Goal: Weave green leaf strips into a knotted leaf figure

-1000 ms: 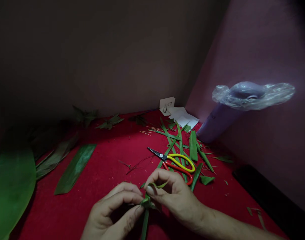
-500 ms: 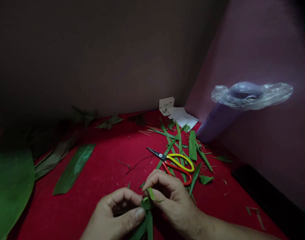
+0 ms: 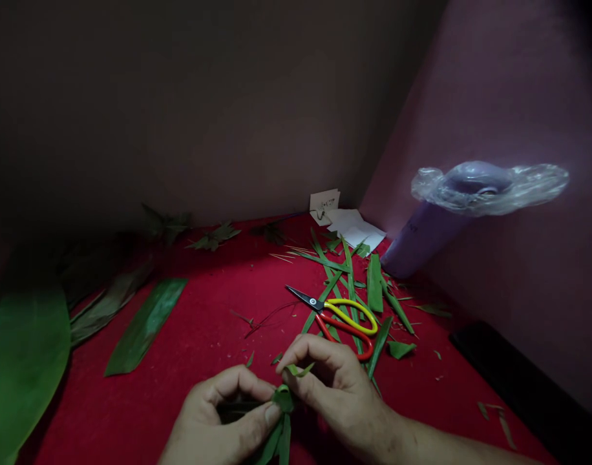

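My left hand (image 3: 228, 413) pinches a folded green leaf piece (image 3: 283, 398) between thumb and forefinger, low in the view. Its loop is at the top, and narrow leaf tails hang down below the thumb. Close on the right, my right hand (image 3: 335, 387) is closed on the thin end of a leaf strip (image 3: 298, 370) that curls out over the thumb. Whether this strip joins the folded piece is hidden by the fingers. Just beyond my right hand lie scissors (image 3: 332, 316) with one yellow and one red handle, on top of several leaf strips.
Cut leaf strips (image 3: 374, 284) litter the red cloth (image 3: 209, 310). At left lie a broad leaf (image 3: 24, 368) and a trimmed leaf piece (image 3: 145, 326). White papers (image 3: 357, 227) rest by the corner. A purple, plastic-topped cylinder (image 3: 426, 232) leans at right, near a dark flat object (image 3: 499, 381).
The leaf strip at my right hand now lies flatter and shows a little farther from the folded piece. The hanging tails have swung slightly left. Both hands keep their pinch.
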Demonstrator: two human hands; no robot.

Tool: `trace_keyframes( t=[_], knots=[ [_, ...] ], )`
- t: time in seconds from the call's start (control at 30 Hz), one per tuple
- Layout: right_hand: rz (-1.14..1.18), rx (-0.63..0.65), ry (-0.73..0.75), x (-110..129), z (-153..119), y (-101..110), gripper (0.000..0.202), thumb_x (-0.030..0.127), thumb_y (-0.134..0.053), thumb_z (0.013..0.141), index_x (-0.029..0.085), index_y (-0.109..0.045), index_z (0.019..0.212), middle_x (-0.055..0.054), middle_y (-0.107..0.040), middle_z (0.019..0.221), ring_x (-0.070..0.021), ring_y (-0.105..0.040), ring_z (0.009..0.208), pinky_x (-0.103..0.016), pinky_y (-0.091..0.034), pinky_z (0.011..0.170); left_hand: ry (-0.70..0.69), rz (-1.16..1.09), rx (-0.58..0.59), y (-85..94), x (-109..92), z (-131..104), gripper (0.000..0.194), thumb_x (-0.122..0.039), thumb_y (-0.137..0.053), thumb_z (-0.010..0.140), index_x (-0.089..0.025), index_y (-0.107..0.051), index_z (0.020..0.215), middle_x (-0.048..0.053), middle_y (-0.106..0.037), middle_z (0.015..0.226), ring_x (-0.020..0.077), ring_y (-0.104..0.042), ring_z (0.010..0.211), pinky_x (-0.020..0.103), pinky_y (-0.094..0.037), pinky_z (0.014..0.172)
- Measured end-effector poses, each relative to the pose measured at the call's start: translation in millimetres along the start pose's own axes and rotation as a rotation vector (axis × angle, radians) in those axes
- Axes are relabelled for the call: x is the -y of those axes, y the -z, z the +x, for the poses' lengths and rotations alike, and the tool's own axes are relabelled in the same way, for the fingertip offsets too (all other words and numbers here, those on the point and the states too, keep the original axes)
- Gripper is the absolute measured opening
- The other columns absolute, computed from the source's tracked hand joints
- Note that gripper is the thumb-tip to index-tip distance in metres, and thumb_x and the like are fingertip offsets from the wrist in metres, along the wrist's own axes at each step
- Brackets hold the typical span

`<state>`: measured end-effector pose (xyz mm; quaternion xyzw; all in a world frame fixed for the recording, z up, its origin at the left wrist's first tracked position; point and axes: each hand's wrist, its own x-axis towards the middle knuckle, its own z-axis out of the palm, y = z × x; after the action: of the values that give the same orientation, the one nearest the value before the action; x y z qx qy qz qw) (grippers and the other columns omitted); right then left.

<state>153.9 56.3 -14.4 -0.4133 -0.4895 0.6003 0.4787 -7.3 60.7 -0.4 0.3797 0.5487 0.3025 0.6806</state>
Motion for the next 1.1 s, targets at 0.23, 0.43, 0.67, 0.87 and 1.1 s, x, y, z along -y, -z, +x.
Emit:
trace_keyframes(
  t=[0.23,0.43,0.67,0.87,1.1],
  knots=[
    [0.001,-0.002,0.017,1,-1,1,0.007,0.019,-0.056,0.080,0.014,-0.059,0.076,0.003,-0.050,0.063,-0.0089,-0.043,0.058,-0.021,-0.034,0.053,-0.024,-0.005,0.040,0.1,1,3,0.032,-0.039,-0.081,0.053,-0.014,-0.063,0.061,-0.006,-0.051,0.047,0.0063,-0.039,0.044,0.019,-0.029,0.046],
    [0.125,0.005,-0.046,-2,0,-1,0.009,0.023,-0.058,0.080,0.015,-0.057,0.076,0.005,-0.048,0.057,-0.0067,-0.041,0.048,-0.018,-0.034,0.045,0.015,-0.058,0.084,-2.4,-9,-1,0.034,-0.040,-0.082,0.051,-0.016,-0.060,0.060,-0.007,-0.052,0.046,0.0053,-0.040,0.044,0.018,-0.029,0.045],
    [0.072,0.005,-0.029,2,3,1,0.008,0.021,-0.061,0.074,0.014,-0.059,0.072,0.004,-0.050,0.059,-0.0068,-0.043,0.050,-0.018,-0.036,0.047,0.040,-0.035,0.162,2.1,-1,2,0.030,-0.037,-0.081,0.054,-0.017,-0.060,0.061,-0.005,-0.058,0.047,0.0072,-0.045,0.045,0.020,-0.031,0.046],
    [0.103,0.042,-0.112,6,4,1,0.016,0.028,-0.064,0.072,0.014,-0.057,0.069,0.004,-0.050,0.059,-0.0070,-0.042,0.050,-0.019,-0.035,0.047,-0.002,0.043,0.165,6.6,7,7,0.031,-0.038,-0.080,0.053,-0.015,-0.061,0.061,-0.004,-0.055,0.048,0.0082,-0.042,0.046,0.021,-0.028,0.046],
    [0.154,0.053,-0.131,6,5,1,0.022,0.033,-0.069,0.068,0.016,-0.055,0.066,0.004,-0.050,0.058,-0.0073,-0.043,0.051,-0.020,-0.036,0.049,-0.044,0.045,0.154,7.9,8,6,0.026,-0.034,-0.080,0.055,-0.014,-0.064,0.061,-0.003,-0.057,0.052,0.0094,-0.045,0.049,0.022,-0.032,0.050]
  ],
)
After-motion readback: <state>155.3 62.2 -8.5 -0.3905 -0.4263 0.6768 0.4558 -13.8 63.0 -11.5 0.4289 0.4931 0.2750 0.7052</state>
